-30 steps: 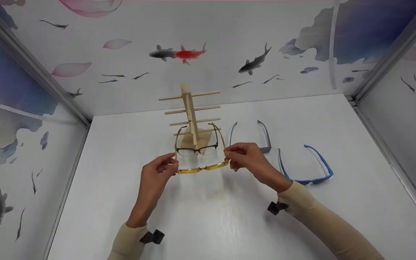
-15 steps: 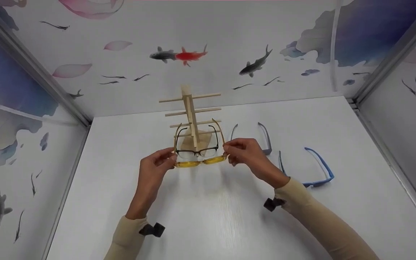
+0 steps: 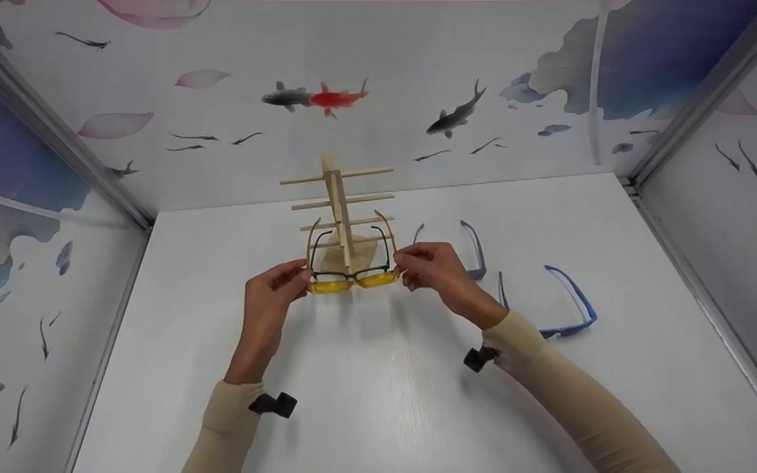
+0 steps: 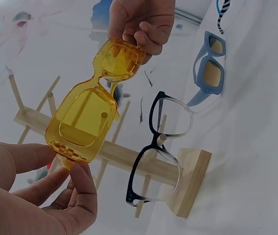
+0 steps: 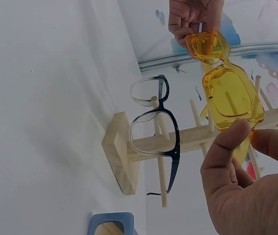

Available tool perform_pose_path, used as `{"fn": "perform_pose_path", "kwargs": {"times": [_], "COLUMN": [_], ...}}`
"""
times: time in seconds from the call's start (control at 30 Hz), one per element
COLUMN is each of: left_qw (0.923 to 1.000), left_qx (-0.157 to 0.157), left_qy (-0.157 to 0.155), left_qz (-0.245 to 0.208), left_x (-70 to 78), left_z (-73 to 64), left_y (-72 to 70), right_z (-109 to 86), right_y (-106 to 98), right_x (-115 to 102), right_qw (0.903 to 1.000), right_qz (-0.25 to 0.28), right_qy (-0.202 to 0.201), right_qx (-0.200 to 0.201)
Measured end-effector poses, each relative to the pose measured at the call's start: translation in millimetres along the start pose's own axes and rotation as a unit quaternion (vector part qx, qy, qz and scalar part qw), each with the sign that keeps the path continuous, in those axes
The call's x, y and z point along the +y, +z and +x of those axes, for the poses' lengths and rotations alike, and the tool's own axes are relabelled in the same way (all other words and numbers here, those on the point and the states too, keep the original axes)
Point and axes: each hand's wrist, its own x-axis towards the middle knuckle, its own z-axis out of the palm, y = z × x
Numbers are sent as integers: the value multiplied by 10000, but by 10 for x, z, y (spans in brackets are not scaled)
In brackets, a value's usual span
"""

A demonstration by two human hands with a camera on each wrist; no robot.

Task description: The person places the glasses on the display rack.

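Observation:
Yellow see-through sunglasses (image 4: 87, 117) hang in front of a wooden eyewear stand (image 3: 334, 197), their temples unfolded toward it. My left hand (image 3: 268, 303) pinches the sunglasses by one temple near the hinge. The opposite temple is pinched between the thumb and fingers of my right hand (image 3: 441, 274). Glasses with a black-to-clear frame (image 4: 154, 142) rest on the stand's lowest pegs. In the head view they sit just behind the yellow pair. Both wrist views show the yellow pair higher up the stand than the black-to-clear one.
Grey-blue sunglasses (image 4: 208, 73) stand on the white table (image 3: 378, 394) to the right of the stand. Farther right lie bright blue glasses (image 3: 573, 328), partly behind my right forearm. Walls printed with fish (image 3: 456, 117) enclose the table at the back and sides.
Both hands have carried the yellow sunglasses away from me, toward the stand. The pair has tilted so its lenses show more. The head view has shifted slightly.

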Motion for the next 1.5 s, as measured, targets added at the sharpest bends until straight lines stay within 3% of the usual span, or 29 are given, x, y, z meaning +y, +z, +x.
{"fn": "perform_pose_path", "kwargs": {"times": [0.57, 0.8, 1.13, 1.5], "left_qw": [10000, 9997, 9994, 9991], "left_qx": [27, -11, -30, 52], "left_qy": [-26, -258, -312, -327], "left_qz": [-67, -44, -151, -249], "left_x": [15, 52, 67, 75], "left_z": [194, 260, 310, 374], "left_y": [-13, -8, 7, -28], "right_z": [155, 208, 239, 333], "right_y": [35, 26, 21, 13], "right_x": [11, -2, -5, -38], "right_qw": [9998, 9998, 9994, 9999], "right_qz": [129, 151, 342, 112], "right_qy": [58, -5, 5, -124], "right_qx": [141, 116, 107, 8]}}
